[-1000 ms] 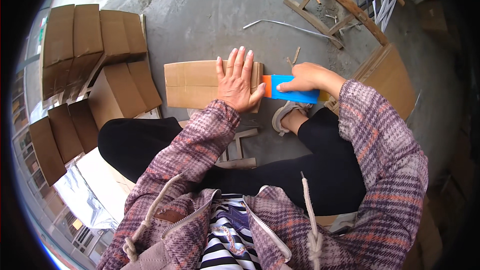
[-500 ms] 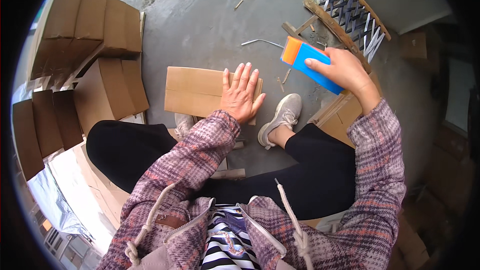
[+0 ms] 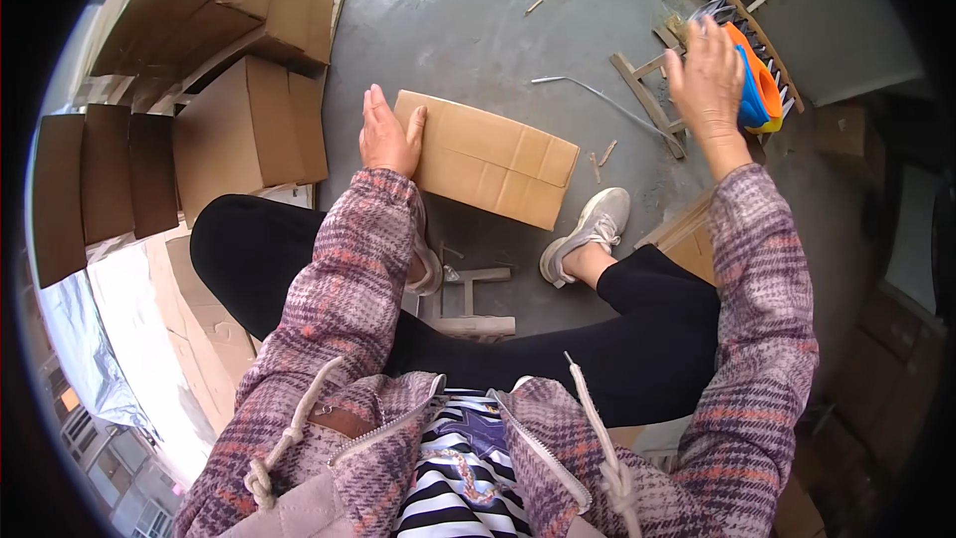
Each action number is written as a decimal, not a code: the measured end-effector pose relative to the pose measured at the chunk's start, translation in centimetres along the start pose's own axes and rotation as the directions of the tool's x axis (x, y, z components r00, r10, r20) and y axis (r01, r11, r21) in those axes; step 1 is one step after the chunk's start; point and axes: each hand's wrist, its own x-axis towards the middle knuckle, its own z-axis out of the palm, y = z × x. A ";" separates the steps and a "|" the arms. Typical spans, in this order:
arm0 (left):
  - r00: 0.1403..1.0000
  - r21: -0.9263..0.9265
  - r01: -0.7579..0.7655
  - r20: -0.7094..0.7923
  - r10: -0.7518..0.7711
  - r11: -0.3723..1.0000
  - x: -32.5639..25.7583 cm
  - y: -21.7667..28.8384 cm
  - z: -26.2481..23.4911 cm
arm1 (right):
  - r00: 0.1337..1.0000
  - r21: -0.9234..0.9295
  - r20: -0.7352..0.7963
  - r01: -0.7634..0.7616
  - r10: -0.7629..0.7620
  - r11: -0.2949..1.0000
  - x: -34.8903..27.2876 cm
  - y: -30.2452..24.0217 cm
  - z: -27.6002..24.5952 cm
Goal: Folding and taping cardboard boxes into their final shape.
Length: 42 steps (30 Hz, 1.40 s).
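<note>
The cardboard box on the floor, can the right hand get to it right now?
Probably, but not freely. The right hand is raised off to the side, holding a blue and orange tool. Nothing blocks the way to the cardboard box; the left hand is already on it.

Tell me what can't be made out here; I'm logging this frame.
Head view only:
- Blue and orange tool: mostly behind the right hand; its kind and the grip unclear.
- Box left end: under the left hand.
- Left shoe: mostly hidden by the sleeve.
- Stacked cartons: bent and cut by the fisheye rim.
</note>
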 end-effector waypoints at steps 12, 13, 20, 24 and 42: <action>0.885 -0.028 0.287 0.390 -0.254 0.958 -0.3 0.4 -0.8 | 0.947 0.373 0.230 -0.299 0.225 0.878 -9.8 -21.9 2.6; 0.886 -0.047 0.294 0.390 -0.253 0.955 -0.3 0.2 -0.8 | 0.915 0.337 0.272 -0.382 0.300 0.860 -10.8 -20.1 2.6; 0.743 -0.593 0.548 0.669 -0.017 0.590 0.9 -4.0 1.3 | 0.494 0.520 0.831 -0.523 0.257 -0.675 -14.3 -16.4 5.5; 0.496 -0.405 0.837 0.846 -0.198 0.368 1.0 -5.3 1.1 | 0.527 0.397 0.840 -0.430 0.132 -0.811 -15.6 -17.0 7.3; 0.845 -0.582 0.507 0.479 -0.236 0.636 2.9 -3.1 0.6 | 0.289 0.097 0.951 -0.625 -0.114 -0.775 -11.5 -14.1 1.4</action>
